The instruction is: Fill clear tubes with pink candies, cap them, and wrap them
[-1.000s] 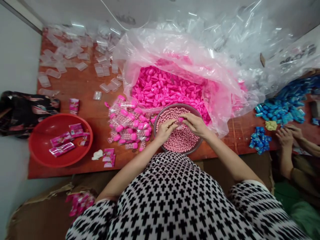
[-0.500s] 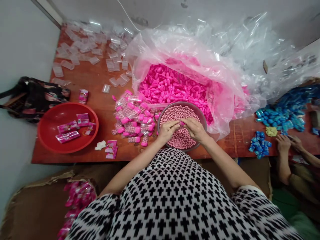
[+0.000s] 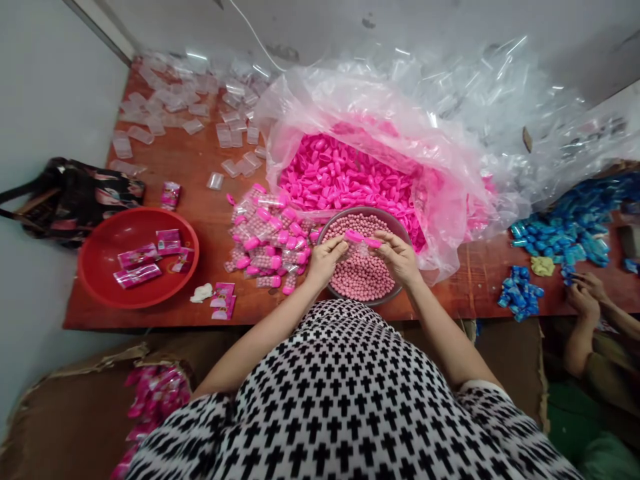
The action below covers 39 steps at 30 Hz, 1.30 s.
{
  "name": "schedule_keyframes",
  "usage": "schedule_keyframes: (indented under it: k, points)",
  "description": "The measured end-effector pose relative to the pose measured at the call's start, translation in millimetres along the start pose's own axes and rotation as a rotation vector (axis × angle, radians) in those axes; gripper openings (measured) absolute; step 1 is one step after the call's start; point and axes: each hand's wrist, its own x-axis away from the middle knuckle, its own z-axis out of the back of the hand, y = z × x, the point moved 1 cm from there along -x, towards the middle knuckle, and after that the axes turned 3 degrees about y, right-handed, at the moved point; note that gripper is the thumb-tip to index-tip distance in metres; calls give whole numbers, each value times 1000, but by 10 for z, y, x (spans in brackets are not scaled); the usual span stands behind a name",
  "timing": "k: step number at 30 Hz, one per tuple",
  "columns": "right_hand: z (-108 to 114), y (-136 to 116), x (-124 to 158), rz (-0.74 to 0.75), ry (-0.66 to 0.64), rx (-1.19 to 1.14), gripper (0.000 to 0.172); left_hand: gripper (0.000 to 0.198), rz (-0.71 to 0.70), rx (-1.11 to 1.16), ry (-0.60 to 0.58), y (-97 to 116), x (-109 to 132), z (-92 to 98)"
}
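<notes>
Over a round grey bowl (image 3: 395, 223) of small pink beads (image 3: 361, 273), both my hands are raised close together. My left hand (image 3: 326, 259) pinches a bright pink plastic cap (image 3: 354, 236) at its fingertips. Between thumb and fingers, my right hand (image 3: 399, 259) grips another pink cap (image 3: 373, 243), whose end nearly meets the first. Something clear seems to show just under the caps, but I cannot make out its shape. Left of the bowl lies a pile of clear, pink-capped containers (image 3: 270, 240) filled with beads. Behind it, an open plastic bag (image 3: 440, 193) holds many loose pink caps (image 3: 345, 170).
A red basin (image 3: 100, 267) with several pink packets (image 3: 137, 256) stands left, near a black bag (image 3: 75, 200). Clear empty containers (image 3: 173, 100) lie at the back left. To the right are blue wrapped pieces (image 3: 520, 293), a yellow lump (image 3: 542, 266) and another person's hands (image 3: 585, 293).
My hands have moved slightly apart, and two pink pieces now show between them where only a small pink bit was visible. The other person's hands shifted right.
</notes>
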Motion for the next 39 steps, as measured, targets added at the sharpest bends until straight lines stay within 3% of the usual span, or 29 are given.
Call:
schedule_keyframes:
  k: [3, 7, 10, 16, 19, 22, 24, 27, 28, 30, 33, 36, 39]
  points:
    - [39, 65, -18, -128, 32, -77, 42, 40, -157, -216, -75, 50, 23, 39]
    - [-44, 67, 15, -365, -191, -196, 40, 26, -361, -383, -225, 117, 104, 22]
    - [-174, 158, 147, -563, -279, -321, 33, 25, -378, -398, -244, 86, 216, 47]
    - [-429, 572, 443, -511, -24, -413, 20, 26, -270, -400, -292, -107, 446, 151]
    - [-456, 661, 430, -519, 5, -337, 28, 26, -235, -452, -262, -157, 449, 136]
    - [-344, 581, 247, -548, -179, -161, 47, 29, -188, -465, -193, -105, 392, 131]
    - [-186, 470, 52, -420, -243, 75, 52, 34, -171, -434, -124, -4, 325, 204]
    - [70, 339, -254, -82, -110, 709, 40, 39, -207, -407, 53, 208, 157, 512]
    - [125, 335, -337, -61, -86, 924, 37, 40, -231, -419, 131, 278, 85, 661]
    - [170, 381, -455, -129, -43, 1258, 39, 38, -311, -480, 279, 395, -58, 975]
    - [106, 508, -521, -264, -19, 1475, 43, 30, -470, -659, 362, 459, -175, 1291]
    - [42, 569, -507, -234, -78, 1514, 38, 28, -527, -751, 335, 371, -81, 1263]
    - [117, 492, -488, -70, -191, 1529, 27, 28, -528, -842, 266, 177, 145, 993]
